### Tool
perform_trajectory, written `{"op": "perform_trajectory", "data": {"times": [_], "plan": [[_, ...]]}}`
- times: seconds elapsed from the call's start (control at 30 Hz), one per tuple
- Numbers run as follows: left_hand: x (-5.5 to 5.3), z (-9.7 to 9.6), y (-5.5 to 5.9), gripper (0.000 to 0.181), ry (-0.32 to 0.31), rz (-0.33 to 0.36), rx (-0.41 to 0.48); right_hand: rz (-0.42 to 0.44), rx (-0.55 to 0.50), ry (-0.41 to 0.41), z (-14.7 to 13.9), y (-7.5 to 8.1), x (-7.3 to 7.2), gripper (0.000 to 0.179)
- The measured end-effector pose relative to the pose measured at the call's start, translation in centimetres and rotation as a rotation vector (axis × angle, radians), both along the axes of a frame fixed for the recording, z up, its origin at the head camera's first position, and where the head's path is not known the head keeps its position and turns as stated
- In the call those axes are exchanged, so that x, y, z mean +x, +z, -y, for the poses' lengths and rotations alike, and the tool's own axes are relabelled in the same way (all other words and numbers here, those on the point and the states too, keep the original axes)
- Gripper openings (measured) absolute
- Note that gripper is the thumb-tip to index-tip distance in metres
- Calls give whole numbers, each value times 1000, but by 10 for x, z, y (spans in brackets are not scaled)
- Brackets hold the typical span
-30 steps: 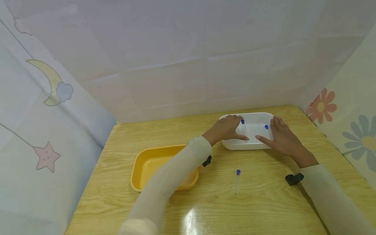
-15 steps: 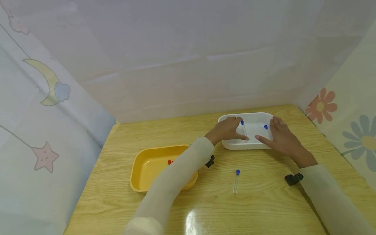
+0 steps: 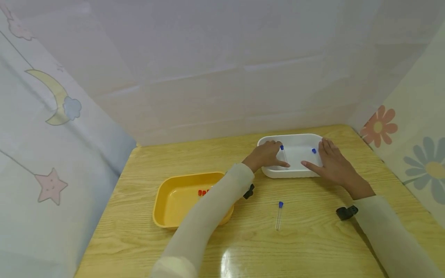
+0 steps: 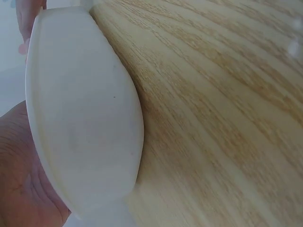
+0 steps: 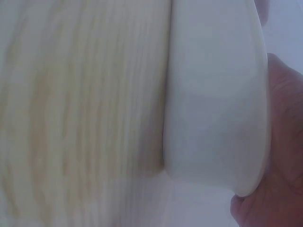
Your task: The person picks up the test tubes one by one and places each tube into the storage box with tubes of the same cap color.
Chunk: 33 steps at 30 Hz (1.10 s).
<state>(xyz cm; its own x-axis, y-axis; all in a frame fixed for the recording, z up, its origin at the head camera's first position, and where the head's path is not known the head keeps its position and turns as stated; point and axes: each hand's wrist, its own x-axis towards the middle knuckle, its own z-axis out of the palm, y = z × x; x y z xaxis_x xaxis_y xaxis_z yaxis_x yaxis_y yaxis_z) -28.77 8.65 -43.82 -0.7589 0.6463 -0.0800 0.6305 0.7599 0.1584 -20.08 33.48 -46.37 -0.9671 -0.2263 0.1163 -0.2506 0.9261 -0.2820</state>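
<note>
Both hands are at the white tray (image 3: 300,138) at the back right of the table. My left hand (image 3: 263,155) reaches over its left end. A clear tube with a blue cap (image 3: 282,147) stretches between its fingertips, by the cap, and its thumb, inside the tray. My right hand (image 3: 335,164) rests over the tray's right end, fingers straight and thumb spread along the near rim. Close to those fingers is another blue cap (image 3: 314,151). Both wrist views show the tray's outer wall (image 4: 90,104) and part of a palm; the left fingertips are hidden there.
A yellow tray (image 3: 167,183) with several red caps (image 3: 202,192) stands at the left, partly behind the left sleeve. A loose tube with a blue cap (image 3: 280,204) lies on the table (image 3: 306,243) in front of the white tray. Fabric walls enclose the table's back and sides.
My left hand has shifted slightly left inside the white tray, and the blue-capped tube has moved with it. More red caps show past the left sleeve. The right hand stays put.
</note>
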Motion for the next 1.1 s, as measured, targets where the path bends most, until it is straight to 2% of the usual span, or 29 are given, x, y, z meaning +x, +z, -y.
{"op": "perform_trajectory", "data": {"times": [0.2, 0.37, 0.5, 0.73, 1.1], "plan": [[1, -2, -2, 92, 2, -28, -22, 8, -5, -3, 0, 1, 1, 109], [6, -2, -3, 85, -14, -82, -41, 23, -2, -8, 1, 1, 2, 109], [8, -3, -4, 82, 0, -108, -59, 12, -8, 0, 3, 1, 3, 109], [12, -5, -4, 79, 15, -118, -72, 16, -4, -7, 2, 0, 6, 109], [15, -11, -6, 76, 27, -120, -147, 13, 1, -8, 4, 5, 10, 109]]}}
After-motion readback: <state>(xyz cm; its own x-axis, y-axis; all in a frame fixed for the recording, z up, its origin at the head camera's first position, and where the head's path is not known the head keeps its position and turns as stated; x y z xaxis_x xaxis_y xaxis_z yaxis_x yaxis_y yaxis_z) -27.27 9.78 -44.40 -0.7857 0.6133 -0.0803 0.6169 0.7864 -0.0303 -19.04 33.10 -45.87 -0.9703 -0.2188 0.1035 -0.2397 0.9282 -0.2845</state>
